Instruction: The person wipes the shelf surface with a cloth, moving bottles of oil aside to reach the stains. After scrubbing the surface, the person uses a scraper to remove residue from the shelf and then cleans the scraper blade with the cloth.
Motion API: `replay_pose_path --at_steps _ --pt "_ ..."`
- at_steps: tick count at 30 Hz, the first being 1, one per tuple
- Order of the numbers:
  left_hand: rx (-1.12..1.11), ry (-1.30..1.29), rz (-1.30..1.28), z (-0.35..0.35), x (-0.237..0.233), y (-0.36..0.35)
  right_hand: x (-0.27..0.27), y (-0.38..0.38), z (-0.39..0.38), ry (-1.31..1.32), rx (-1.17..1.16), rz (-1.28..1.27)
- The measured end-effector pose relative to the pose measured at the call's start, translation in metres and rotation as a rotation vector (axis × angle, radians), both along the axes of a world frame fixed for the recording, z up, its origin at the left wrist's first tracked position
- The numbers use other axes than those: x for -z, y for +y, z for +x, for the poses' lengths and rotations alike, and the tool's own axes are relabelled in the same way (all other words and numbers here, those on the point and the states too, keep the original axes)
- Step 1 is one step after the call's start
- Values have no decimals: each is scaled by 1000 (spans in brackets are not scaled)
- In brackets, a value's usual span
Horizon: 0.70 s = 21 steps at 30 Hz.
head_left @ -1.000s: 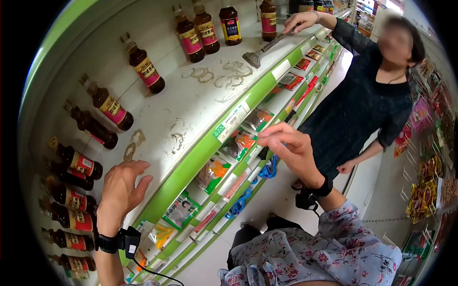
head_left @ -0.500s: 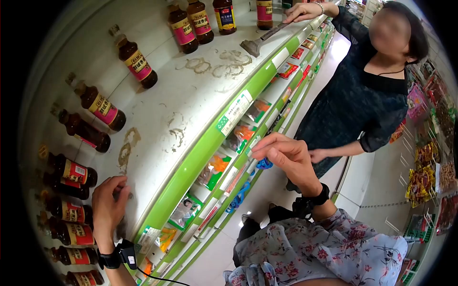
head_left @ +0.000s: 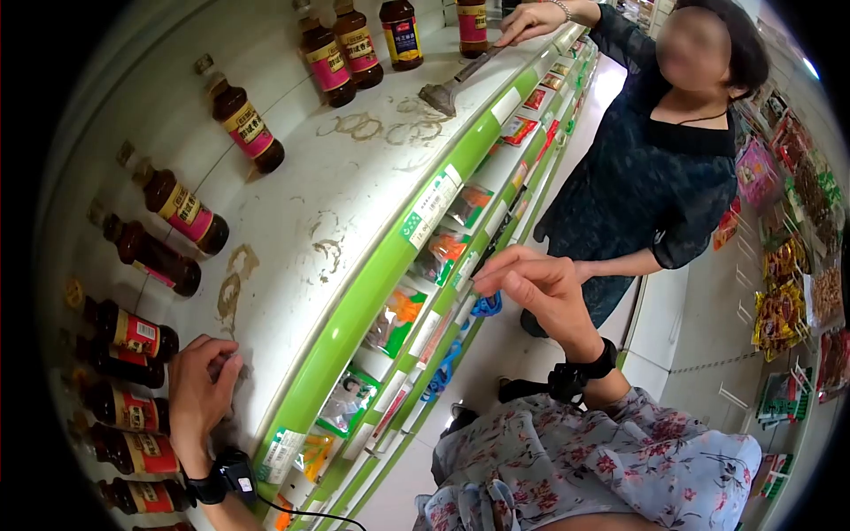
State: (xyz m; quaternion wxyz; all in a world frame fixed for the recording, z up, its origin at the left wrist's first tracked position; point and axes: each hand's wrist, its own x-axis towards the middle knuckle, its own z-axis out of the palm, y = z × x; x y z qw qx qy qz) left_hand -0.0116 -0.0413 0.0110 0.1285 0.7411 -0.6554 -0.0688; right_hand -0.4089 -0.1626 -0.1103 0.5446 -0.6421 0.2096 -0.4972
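Observation:
On the white shelf [head_left: 292,212], my left hand [head_left: 202,385] rests with curled fingers beside the red-labelled bottles [head_left: 137,329]; whether it grips anything is hidden. My right hand [head_left: 544,296] hangs in the air past the shelf's green edge, thumb and fingers loosely bent and apart, holding nothing. Brown ring stains [head_left: 354,126] mark the shelf top. At its far end, another person's hand [head_left: 531,22] holds a flat scraper [head_left: 443,93] against the surface. Pink-labelled bottles [head_left: 246,128] stand along the back wall.
The other person [head_left: 655,159], in a dark dress, stands in the aisle beyond my right hand. Lower shelves hold bagged goods [head_left: 350,403]. Hanging snack packets [head_left: 781,314] line the rack at the right. A black cable [head_left: 310,513] runs from my left wrist.
The view has shifted slightly, so the far bottles and the other person appear further left. The scraper stays near the stains. My hands keep nearly the same poses.

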Motion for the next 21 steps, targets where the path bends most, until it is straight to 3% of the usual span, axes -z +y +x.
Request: replay_pose_path --at_steps 21 --pt "13 97 -24 14 5 2 13 -13 16 16 -40 18"
